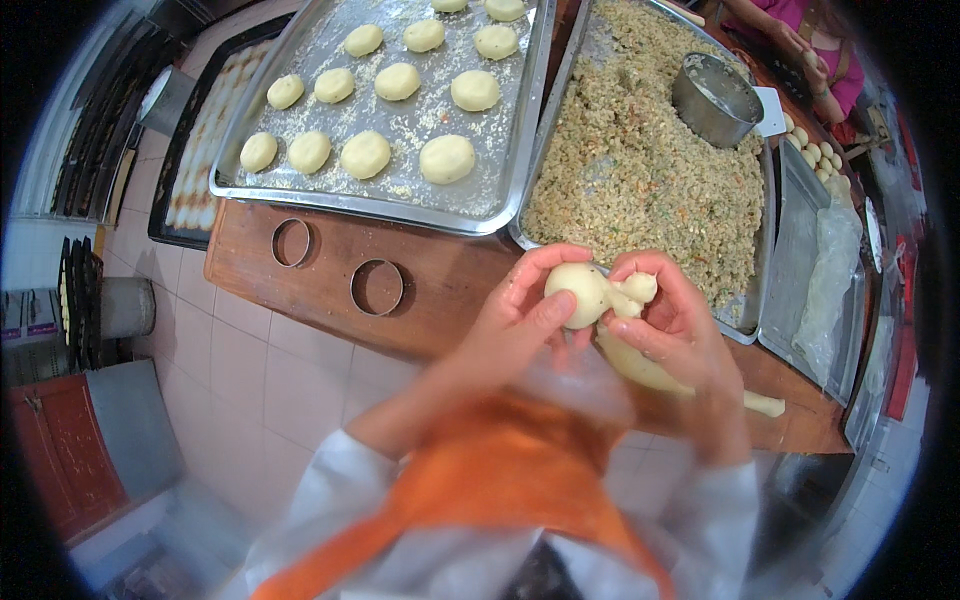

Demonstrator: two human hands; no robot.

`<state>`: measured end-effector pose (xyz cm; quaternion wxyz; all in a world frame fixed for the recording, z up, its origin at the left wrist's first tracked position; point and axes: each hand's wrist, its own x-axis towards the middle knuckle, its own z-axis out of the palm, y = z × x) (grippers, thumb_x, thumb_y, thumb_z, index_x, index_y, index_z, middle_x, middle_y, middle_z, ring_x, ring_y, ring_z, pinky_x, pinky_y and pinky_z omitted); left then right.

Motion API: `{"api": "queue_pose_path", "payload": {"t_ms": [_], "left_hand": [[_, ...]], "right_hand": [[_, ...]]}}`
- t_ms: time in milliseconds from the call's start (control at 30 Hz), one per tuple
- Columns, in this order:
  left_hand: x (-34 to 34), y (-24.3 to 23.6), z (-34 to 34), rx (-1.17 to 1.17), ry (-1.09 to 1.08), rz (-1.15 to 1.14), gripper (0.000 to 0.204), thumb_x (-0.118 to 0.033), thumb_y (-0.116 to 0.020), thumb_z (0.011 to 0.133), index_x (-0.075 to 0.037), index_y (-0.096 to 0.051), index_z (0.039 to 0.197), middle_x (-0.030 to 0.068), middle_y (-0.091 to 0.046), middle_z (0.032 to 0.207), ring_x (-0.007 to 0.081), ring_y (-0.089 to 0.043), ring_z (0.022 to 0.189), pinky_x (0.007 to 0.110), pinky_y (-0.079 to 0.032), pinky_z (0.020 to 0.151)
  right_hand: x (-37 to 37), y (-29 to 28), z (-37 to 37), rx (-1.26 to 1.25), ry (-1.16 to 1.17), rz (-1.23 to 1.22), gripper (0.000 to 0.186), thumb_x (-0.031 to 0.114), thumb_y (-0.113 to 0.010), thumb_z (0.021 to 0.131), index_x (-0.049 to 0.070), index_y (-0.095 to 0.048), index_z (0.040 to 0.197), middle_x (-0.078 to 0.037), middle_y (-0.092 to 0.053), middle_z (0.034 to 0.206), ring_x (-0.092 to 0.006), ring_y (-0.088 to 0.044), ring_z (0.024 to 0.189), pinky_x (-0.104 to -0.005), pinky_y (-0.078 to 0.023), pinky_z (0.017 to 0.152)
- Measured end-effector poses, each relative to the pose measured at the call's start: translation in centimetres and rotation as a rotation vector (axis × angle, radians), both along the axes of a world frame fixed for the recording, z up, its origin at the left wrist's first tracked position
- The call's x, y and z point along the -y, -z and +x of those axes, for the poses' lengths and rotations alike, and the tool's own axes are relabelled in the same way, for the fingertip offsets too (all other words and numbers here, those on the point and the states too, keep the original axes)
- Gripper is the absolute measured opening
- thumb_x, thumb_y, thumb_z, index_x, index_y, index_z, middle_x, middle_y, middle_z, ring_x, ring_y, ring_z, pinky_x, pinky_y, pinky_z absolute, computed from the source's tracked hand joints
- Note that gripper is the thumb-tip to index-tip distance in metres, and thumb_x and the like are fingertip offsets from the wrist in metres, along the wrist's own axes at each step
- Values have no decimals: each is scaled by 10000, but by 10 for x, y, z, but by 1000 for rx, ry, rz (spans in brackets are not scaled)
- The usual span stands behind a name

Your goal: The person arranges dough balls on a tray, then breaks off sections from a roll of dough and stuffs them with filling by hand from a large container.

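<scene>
My left hand [535, 310] holds a smooth, round ball of pale dough [576, 293], thumb across its front. A thin neck joins the ball to a smaller lump of dough [641, 288], which my right hand [672, 315] pinches between thumb and fingers. Both hands are raised over the front edge of the wooden table, just before a metal tray of crumbly filling [640, 170]. Below my right hand lies a long strip of dough [650, 368], partly hidden by the hand and wrist; its narrow end [765, 404] pokes out to the right.
A floured tray [330, 196] bears several dough rounds at the back left. Two metal rings [377, 287] lie on the wooden table [240, 260]. A metal pot [717, 100] sits in the filling. Right of it is a tray with plastic sheeting [825, 290]. Another person's hands [812, 72] work at the far right.
</scene>
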<state>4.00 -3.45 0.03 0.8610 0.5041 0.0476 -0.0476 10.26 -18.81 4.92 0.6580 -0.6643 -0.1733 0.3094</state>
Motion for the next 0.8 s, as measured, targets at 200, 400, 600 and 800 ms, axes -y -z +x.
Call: {"api": "queue_pose_path", "payload": {"t_ms": [200,400,600,800], "left_hand": [[-7,11,6,-116,103,25,409,-378,-311,935,-27,-459,1085,78,-562,817,112,-487,487,204,-366,391],[-2,-4,12,-120,0,27,446,-401,-358,920,-18,-456,1124,82,-561,823,107,-500,517,204,-365,388],[-4,-4,0,-4,7,-35,441,-389,-450,888,-13,-458,1119,78,-560,847,85,-494,511,193,-366,394],[-4,10,5,-3,-46,-19,298,-249,-473,894,-17,-472,1080,48,-567,787,58,-479,502,179,-349,383]], "right_hand": [[-1,-6,-7,717,-112,-289,179,10,-601,743,46,-510,894,-116,-504,902,-269,-528,844,-307,-428,722],[3,3,1,374,-20,-163,187,5,-592,769,43,-493,923,-76,-512,917,-181,-530,847,-258,-431,701],[2,-1,-1,-94,28,81,258,-6,-590,785,25,-471,1012,-27,-506,930,-98,-499,867,-222,-425,729],[2,-5,-3,597,-57,-210,264,-12,-614,732,39,-531,977,-93,-533,925,-229,-545,862,-285,-432,743]]}}
